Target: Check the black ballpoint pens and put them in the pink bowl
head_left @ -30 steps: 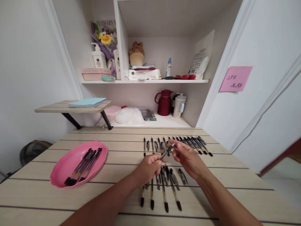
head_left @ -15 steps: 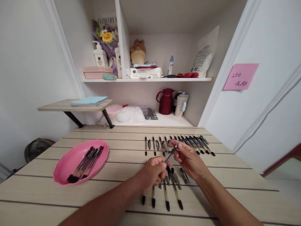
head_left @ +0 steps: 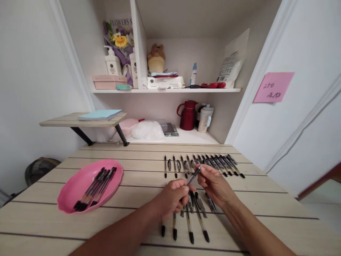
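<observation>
- Closest in, a near row [head_left: 189,227] of black pens lies on the table [head_left: 128,181], caps toward the front edge, its upper ends hidden under the two hands.
- Just above that row, the left hand [head_left: 173,197] is curled closed around the lower end of a pen [head_left: 194,175], fingers folded in and thumb on top.
- The right hand [head_left: 214,185] pinches the same pen's upper end between thumb and fingertips. The pen is tilted, rising to the right, held clear of the table between the two rows.
- Off to the left, well apart from the hands, a pink tray [head_left: 71,192] holds a bundle [head_left: 97,186] of black pens lying side by side.
- Beyond the hands, a far row [head_left: 213,163] of pens and loose caps stretches across the table, fanning out to the right.
- At the back, a red jug [head_left: 188,115] and a cup [head_left: 204,119] stand side by side on the lower shelf. A blue notebook [head_left: 99,114] rests on a small raised stand to the left, and a pink note [head_left: 273,87] is stuck to the right wall.
</observation>
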Motion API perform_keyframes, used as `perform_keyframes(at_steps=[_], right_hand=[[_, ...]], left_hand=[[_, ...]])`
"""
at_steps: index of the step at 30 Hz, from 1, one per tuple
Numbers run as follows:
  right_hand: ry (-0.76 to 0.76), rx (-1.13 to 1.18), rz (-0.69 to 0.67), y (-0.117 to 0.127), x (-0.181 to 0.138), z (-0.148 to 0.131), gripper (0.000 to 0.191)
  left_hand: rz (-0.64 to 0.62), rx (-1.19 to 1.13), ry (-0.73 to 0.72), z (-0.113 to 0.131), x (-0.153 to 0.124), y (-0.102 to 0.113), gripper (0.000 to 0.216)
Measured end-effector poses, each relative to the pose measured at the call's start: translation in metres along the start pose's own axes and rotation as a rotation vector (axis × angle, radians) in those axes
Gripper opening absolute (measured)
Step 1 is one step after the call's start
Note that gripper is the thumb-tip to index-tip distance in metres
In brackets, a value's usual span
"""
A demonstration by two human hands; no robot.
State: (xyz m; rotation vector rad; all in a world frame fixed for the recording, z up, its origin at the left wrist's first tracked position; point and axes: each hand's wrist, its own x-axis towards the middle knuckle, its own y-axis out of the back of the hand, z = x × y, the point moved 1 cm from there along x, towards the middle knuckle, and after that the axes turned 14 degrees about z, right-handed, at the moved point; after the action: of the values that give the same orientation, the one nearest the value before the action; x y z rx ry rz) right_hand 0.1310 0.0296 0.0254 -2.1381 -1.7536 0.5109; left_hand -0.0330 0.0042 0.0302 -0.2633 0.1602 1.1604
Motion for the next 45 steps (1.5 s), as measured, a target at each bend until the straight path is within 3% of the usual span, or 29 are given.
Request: perform_keyframes(at_steps=[4, 9, 13, 18, 22, 25, 28, 31, 34, 38, 41, 45], right_hand=[[0.002, 0.021, 0.014, 0.001, 0.002, 0.005, 0.021], [-0.005, 0.014, -0.022, 0.002, 0.003, 0.004, 0.025], [0.029, -0.060, 0.039, 0.003, 0.002, 0.003, 0.020], [0.010, -0.035, -0.049, 0.001, 0.000, 0.002, 0.031], [0.049, -0.136, 0.000, 0.004, 0.005, 0.002, 0.030], [0.122, -0.418, 0.001, 0.010, 0.008, -0.008, 0.032], [0.186, -0.995, 0.007, 0.020, 0.006, -0.023, 0.027], [0.119, -1.505, -0.064, 0.029, -0.001, -0.027, 0.026], [0.097, -1.659, -0.158, 0.031, -0.006, -0.021, 0.040], [0.232, -1.465, -0.079, 0.030, 0.003, -0.017, 0.030], [0.298, -0.957, 0.071, 0.028, 0.013, -0.023, 0.018], [0.284, -0.304, 0.196, 0.023, 0.013, -0.030, 0.028]], left_hand=[[0.160, 0.170, -0.210, -0.003, 0.004, 0.000, 0.024], [0.083, 0.136, -0.083, -0.004, 0.002, -0.003, 0.028], [0.159, 0.240, -0.227, -0.002, 0.001, -0.003, 0.024], [0.120, 0.206, -0.149, -0.004, 0.004, 0.000, 0.027], [0.170, 0.310, -0.307, -0.005, 0.003, 0.002, 0.025], [0.239, 0.357, -0.345, -0.004, 0.003, 0.004, 0.026], [0.293, 0.330, -0.295, -0.004, 0.005, 0.005, 0.029], [0.319, 0.302, -0.275, -0.004, 0.008, 0.008, 0.030], [0.299, 0.302, -0.283, -0.004, 0.008, 0.009, 0.030], [0.223, 0.318, -0.254, -0.005, 0.004, 0.007, 0.030], [0.161, 0.302, -0.215, -0.005, 0.001, 0.003, 0.030], [0.137, 0.279, -0.210, -0.005, -0.001, -0.001, 0.030]])
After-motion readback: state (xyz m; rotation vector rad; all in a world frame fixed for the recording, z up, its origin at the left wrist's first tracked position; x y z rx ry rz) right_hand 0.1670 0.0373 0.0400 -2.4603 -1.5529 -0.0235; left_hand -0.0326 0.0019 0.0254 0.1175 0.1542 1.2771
